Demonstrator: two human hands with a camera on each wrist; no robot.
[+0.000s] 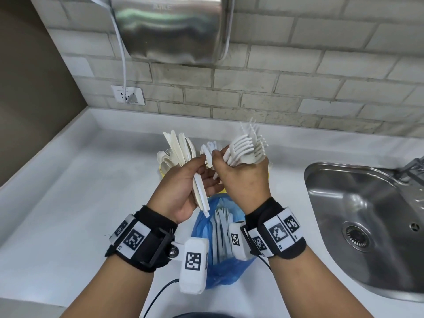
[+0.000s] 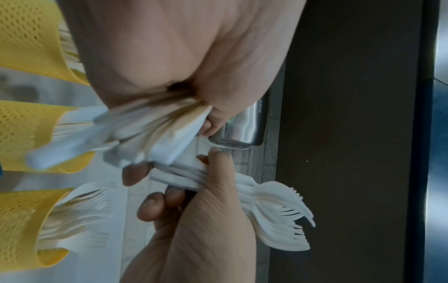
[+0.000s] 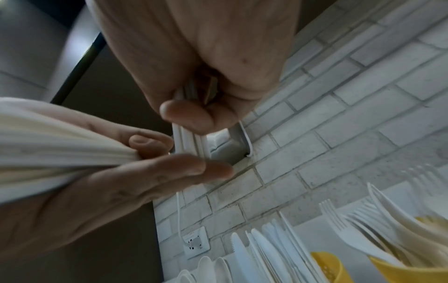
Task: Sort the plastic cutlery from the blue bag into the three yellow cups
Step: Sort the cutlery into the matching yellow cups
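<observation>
Head view, left hand (image 1: 183, 184): fingers curl round a mixed bundle (image 1: 181, 145) of knives and spoons, gripped at the handles so the working ends fan upward and can be told apart.
Head view, right hand (image 1: 243, 177): closed round a bunch of forks (image 1: 247, 148), tines up; thumb and forefinger reach toward the bundle in the left hand, apparently to draw out the next fork.
Head view, bag (image 1: 220, 239): blue, lying open on the counter (image 1: 80, 191) below the wrists, more cutlery still inside.
Head view, cups: mostly hidden behind the hands; only yellow slivers show.
Head view, surroundings: sink (image 1: 367, 214) at right, hand dryer (image 1: 169, 28) on the tiled wall.
Left wrist view, cups (image 2: 26, 134): three yellow mesh cups in a row, each already holding cutlery; the nearest shows fork tines.
Left wrist view, hands: left palm clamps the blurred bundle; right fingers (image 2: 155, 203) wrap the fork handles close beside it.
Right wrist view, right fingers (image 3: 189, 114): folded tight on the handles.
Right wrist view, left fingers (image 3: 169, 168): pinch the fanned bundle.
Right wrist view, cups: spoons, knives and forks stand sorted by type.
Stage, as judged: midway; both handfuls and the bag's contents remain to be sorted.
</observation>
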